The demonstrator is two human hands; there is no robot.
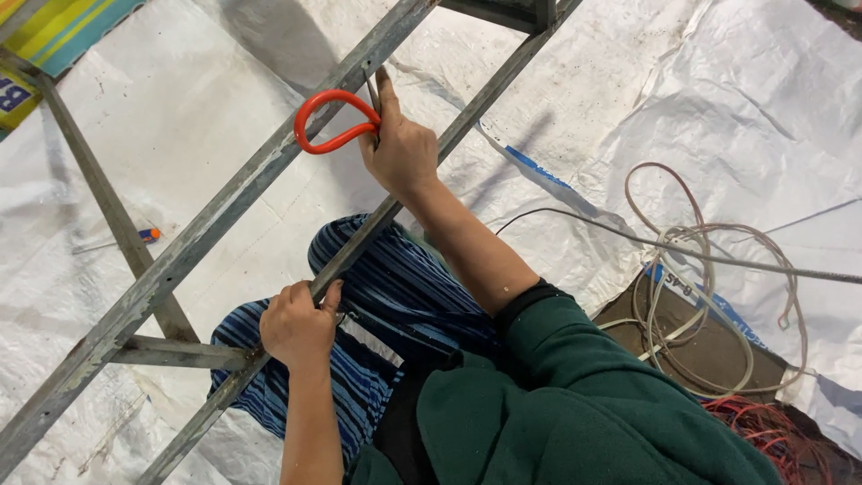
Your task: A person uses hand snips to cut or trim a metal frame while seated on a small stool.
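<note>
Even, fairly bright light across the white tarp [718, 108], with soft sheen on its wrinkles and no harsh glare. A broad soft shadow lies top centre beside the metal frame [224, 207]. Focus stays sharp throughout; slight wide-angle stretching shows toward the corners.

dark green sweater, sleeves pushed up past elbows, black underlayer edge showing at right cuff. blue-and-black striped cloth covered lap. left hand [298, 325] and right hand [401, 153] were bare, ungloved.
</note>
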